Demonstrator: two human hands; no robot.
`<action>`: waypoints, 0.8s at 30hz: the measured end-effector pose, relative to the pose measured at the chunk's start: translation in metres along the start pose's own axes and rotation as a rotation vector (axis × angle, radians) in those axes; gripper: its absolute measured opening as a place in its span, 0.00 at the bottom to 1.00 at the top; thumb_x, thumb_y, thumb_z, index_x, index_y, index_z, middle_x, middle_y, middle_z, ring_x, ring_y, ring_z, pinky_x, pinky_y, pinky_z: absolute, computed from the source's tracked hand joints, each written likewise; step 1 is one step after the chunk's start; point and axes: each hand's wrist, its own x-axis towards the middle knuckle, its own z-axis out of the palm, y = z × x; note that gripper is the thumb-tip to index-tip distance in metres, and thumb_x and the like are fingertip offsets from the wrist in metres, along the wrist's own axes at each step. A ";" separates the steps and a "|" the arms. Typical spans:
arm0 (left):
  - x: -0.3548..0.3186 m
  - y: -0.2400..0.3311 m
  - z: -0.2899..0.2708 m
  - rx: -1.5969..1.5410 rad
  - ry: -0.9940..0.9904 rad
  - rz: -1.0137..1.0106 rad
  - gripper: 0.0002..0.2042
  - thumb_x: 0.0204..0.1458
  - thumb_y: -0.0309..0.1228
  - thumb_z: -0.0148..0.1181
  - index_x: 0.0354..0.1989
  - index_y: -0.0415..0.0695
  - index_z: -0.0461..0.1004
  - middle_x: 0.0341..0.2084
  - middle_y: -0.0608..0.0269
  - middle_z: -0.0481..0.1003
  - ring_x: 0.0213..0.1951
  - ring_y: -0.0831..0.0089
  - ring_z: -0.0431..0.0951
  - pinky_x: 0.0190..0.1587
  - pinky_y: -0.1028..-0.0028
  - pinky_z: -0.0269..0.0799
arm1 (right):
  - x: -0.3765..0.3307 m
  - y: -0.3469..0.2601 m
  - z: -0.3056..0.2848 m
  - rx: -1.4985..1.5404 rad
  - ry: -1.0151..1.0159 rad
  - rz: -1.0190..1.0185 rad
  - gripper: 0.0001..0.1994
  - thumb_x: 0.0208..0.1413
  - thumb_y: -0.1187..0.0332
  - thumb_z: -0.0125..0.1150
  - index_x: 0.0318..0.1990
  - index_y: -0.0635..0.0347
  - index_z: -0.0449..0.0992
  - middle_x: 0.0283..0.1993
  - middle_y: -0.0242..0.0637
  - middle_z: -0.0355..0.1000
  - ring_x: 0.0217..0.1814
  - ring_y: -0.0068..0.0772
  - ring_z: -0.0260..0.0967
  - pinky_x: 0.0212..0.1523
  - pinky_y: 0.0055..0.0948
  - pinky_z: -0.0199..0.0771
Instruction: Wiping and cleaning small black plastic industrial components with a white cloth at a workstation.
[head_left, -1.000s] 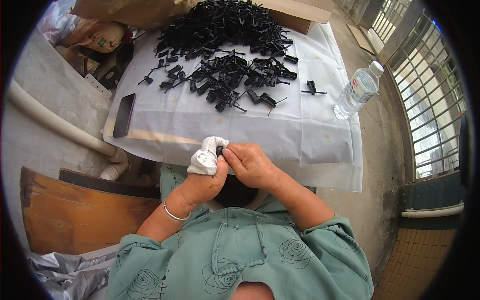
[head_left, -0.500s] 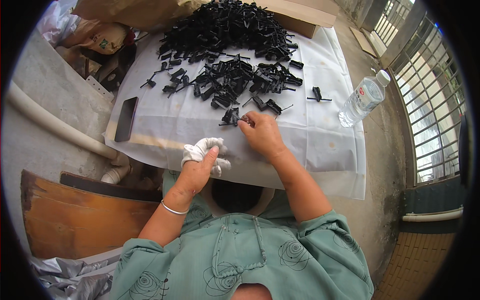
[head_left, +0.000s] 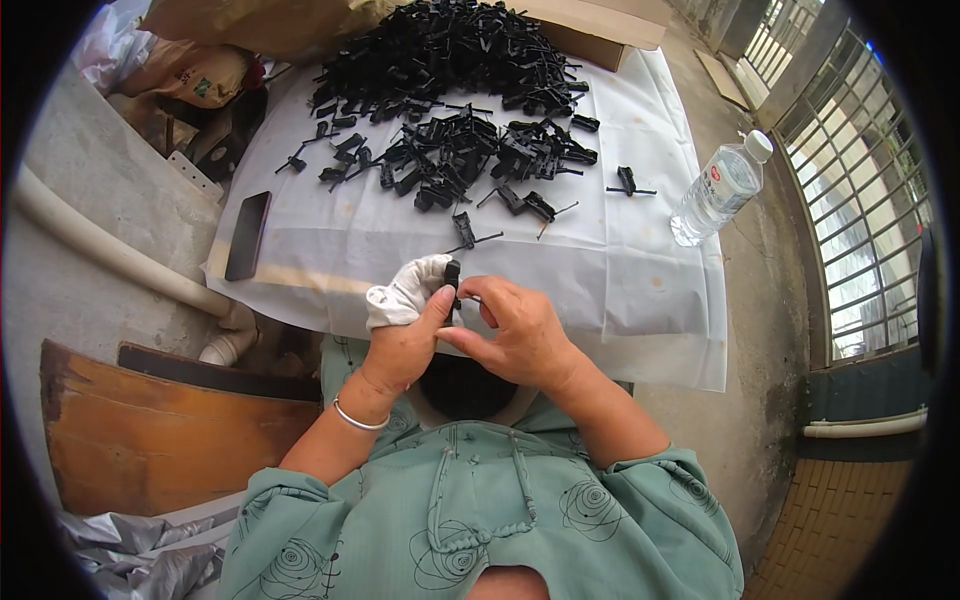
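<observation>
2 hands (head_left: 515,330) at 1 blk pc (head_left: 453,275).

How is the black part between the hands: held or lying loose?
Held: the left hand pinches the black part between bare thumb and white-gloved fingers; right hand contact is unclear.

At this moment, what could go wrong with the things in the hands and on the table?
The black part, pinched in the left hand, might slip if the grip loosens.
The clear bottle stands near the right edge of the table; a bump could tip it.
The phone lies near the left edge and might be nudged off.
</observation>
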 end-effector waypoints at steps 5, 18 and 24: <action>-0.010 0.008 0.004 0.075 -0.171 0.016 0.13 0.53 0.22 0.51 0.47 0.37 0.64 0.32 0.64 0.70 0.29 0.81 0.70 0.31 0.81 0.69 | 0.004 0.020 0.005 0.240 0.060 0.257 0.11 0.48 0.68 0.63 0.23 0.63 0.68 0.16 0.30 0.61 0.19 0.17 0.53 0.19 0.22 0.56; -0.012 0.005 0.013 0.684 0.010 0.390 0.12 0.47 0.18 0.53 0.43 0.34 0.68 0.31 0.62 0.72 0.30 0.79 0.71 0.34 0.80 0.70 | -0.010 0.019 0.007 0.230 -0.142 0.277 0.13 0.58 0.67 0.49 0.25 0.66 0.66 0.17 0.39 0.58 0.19 0.28 0.53 0.22 0.28 0.58; -0.017 0.006 0.013 0.643 0.020 0.297 0.12 0.48 0.20 0.54 0.43 0.36 0.67 0.32 0.60 0.72 0.33 0.78 0.70 0.37 0.80 0.68 | -0.015 0.023 0.009 0.400 -0.105 0.345 0.12 0.58 0.67 0.50 0.25 0.65 0.67 0.18 0.31 0.61 0.22 0.19 0.54 0.23 0.24 0.59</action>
